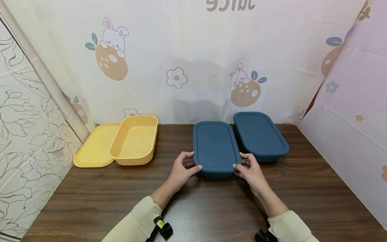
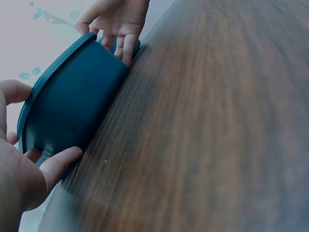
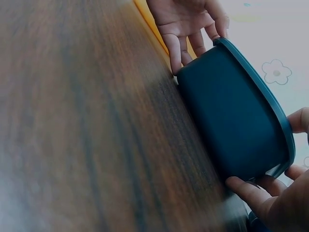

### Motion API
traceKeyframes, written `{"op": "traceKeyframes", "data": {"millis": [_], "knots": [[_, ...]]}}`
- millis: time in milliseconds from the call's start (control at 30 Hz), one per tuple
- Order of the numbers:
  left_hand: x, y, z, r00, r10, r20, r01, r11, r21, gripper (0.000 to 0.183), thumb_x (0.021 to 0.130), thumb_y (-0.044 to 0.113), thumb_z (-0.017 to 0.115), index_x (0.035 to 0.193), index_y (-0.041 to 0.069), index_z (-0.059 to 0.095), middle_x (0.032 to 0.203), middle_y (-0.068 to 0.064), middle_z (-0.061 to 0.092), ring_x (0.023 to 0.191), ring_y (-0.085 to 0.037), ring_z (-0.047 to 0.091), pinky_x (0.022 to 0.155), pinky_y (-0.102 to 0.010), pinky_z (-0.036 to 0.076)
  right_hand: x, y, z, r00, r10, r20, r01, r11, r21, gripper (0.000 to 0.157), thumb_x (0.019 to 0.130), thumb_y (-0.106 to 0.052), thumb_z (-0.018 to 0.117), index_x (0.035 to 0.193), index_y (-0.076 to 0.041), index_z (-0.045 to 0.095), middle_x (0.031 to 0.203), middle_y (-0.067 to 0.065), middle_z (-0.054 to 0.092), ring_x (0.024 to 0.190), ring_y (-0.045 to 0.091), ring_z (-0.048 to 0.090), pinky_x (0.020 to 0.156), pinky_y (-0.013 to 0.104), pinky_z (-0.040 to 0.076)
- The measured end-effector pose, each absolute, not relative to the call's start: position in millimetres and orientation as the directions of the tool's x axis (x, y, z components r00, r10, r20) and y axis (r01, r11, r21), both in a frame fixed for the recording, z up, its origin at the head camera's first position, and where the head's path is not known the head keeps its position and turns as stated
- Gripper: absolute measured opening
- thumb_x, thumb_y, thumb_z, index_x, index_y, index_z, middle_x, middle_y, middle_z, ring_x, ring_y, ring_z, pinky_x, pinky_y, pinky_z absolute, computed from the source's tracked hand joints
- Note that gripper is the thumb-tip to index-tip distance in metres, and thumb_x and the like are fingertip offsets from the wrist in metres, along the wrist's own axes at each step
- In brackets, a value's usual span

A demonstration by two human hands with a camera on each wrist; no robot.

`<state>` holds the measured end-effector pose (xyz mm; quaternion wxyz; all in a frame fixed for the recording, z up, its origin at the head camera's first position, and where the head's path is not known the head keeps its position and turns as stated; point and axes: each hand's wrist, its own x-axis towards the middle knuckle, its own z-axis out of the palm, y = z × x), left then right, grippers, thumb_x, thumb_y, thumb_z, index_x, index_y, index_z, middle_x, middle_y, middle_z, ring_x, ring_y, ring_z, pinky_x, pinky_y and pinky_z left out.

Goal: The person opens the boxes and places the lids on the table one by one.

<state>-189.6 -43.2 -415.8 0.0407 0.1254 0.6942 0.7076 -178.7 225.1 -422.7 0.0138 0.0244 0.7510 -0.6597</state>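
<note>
Yellow box L on tabletop; mid, lidded blue box: prob. light, stiff, a bit slick, best held by both sides nr front corners. L hand pinches L near corner, R hand pinches R one, both angled inward. 2nd blue box just R.

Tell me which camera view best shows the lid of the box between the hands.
The head view: it looks down on almost the whole top of the blue lid. Both wrist views show mainly its rim, edge-on, bordering the side of the box.
</note>
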Motion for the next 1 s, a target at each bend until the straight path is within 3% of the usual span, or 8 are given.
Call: {"op": "traceKeyframes", "data": {"millis": [467,767,1000], "knots": [[-189.5,-42.6,-419.1,-0.966,0.237,0.107,0.106,-0.019,0.994,0.046,0.084,0.001,0.072,0.125,-0.006,0.052,0.134,-0.02,0.051,0.117,-0.039,0.054,0.081,-0.029,0.053,-176.6,227.3,-421.9,-0.998,0.006,-0.058,0.059,0.142,-0.988,0.057,0.095,-0.003,0.058,0.143,0.002,0.026,0.125,0.023,0.045,0.092,0.009,0.061,0.084,0.038,0.055],[-200.3,-41.5,-440.9,-0.973,0.21,0.098,0.098,-0.01,0.995,0.051,0.083,0.007,0.076,0.129,0.002,0.054,0.131,-0.016,0.054,0.117,-0.035,0.055,0.082,-0.035,0.054,-175.7,229.1,-416.3,-0.995,-0.037,-0.091,0.085,0.142,-0.986,0.064,0.096,-0.008,0.058,0.146,0.0,0.019,0.134,0.025,0.037,0.1,0.013,0.059,0.086,0.04,0.054],[-198.6,-43.0,-432.2,-0.975,0.206,0.089,0.086,-0.026,0.996,0.054,0.082,0.003,0.076,0.13,-0.002,0.052,0.128,-0.021,0.053,0.115,-0.038,0.056,0.078,-0.032,0.055,-177.8,231.4,-413.3,-0.994,-0.056,-0.093,0.082,0.171,-0.982,0.068,0.096,-0.01,0.06,0.149,-0.002,0.018,0.145,0.025,0.033,0.107,0.018,0.055,0.087,0.041,0.053]]}}
